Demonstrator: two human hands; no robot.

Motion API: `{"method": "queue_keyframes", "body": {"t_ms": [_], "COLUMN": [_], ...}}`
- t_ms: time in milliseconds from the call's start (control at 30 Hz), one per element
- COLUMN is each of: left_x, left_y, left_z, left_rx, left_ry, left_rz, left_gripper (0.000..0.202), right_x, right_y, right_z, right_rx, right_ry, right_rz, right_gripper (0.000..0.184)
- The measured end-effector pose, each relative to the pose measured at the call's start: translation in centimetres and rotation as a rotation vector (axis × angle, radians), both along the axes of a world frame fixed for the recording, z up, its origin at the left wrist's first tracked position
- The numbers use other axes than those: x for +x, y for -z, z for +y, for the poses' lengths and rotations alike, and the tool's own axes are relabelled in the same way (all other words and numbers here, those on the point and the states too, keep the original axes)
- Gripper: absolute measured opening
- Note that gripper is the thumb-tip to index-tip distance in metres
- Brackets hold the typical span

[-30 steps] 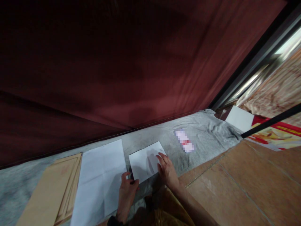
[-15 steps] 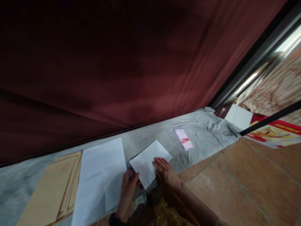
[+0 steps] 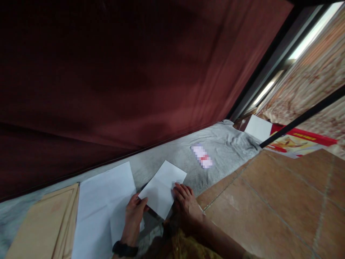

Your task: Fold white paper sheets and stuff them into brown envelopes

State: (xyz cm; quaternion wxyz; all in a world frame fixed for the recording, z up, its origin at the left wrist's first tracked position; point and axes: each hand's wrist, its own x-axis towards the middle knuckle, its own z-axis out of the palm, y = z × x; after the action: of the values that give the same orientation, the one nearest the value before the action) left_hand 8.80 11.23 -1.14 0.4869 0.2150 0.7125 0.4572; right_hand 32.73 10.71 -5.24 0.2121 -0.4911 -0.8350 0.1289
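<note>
A folded white sheet of paper (image 3: 161,189) lies on a grey cloth (image 3: 221,147) spread on the floor. My left hand (image 3: 134,219) grips the sheet's near left corner with thumb and fingers. My right hand (image 3: 187,203) lies flat on the sheet's right edge, fingers stretched out. A larger white sheet (image 3: 101,208) with fold creases lies just left of the folded one, partly under my left hand. A black band sits on my left wrist.
A stack of tan envelopes (image 3: 40,225) lies at the far left on the cloth. A small blurred packet (image 3: 201,156) rests further right. A dark red curtain (image 3: 121,79) hangs behind. Brown floor tiles (image 3: 269,208), a white card (image 3: 258,128) and a black bar (image 3: 302,117) are to the right.
The folded sheet has been turned clockwise, so it now lies diagonally. My left hand has shifted from its lower edge to its left corner. The camera view has swung slightly.
</note>
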Motion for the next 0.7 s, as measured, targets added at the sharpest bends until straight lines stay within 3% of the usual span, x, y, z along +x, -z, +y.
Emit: {"method": "queue_keyframes", "body": {"t_ms": [100,267,500,700], "left_x": [-0.2,1.1,4.1,3.4], "left_y": [-0.6,-1.4,0.0,0.9], "left_z": [-0.8,-2.2,-4.3,-4.9], "left_rx": [0.005,-0.042,-0.065,-0.041], "left_ry": [-0.077,-0.113,-0.076,-0.023], "left_rz": [-0.093,-0.254,-0.338,-0.285], "left_gripper": [0.044,0.026,0.033,0.048], "right_x": [0.1,0.7,1.7,3.2], "right_y": [-0.1,-0.1,0.3,-0.4], "right_z": [0.9,1.7,1.7,2.7], "right_rx": [0.003,-0.036,-0.088,-0.130], "right_ry": [0.021,-0.022,-0.031,-0.103], "right_rz": [0.000,0.018,0.101,0.119], "right_gripper": [0.053,0.055,0.055,0.053]}}
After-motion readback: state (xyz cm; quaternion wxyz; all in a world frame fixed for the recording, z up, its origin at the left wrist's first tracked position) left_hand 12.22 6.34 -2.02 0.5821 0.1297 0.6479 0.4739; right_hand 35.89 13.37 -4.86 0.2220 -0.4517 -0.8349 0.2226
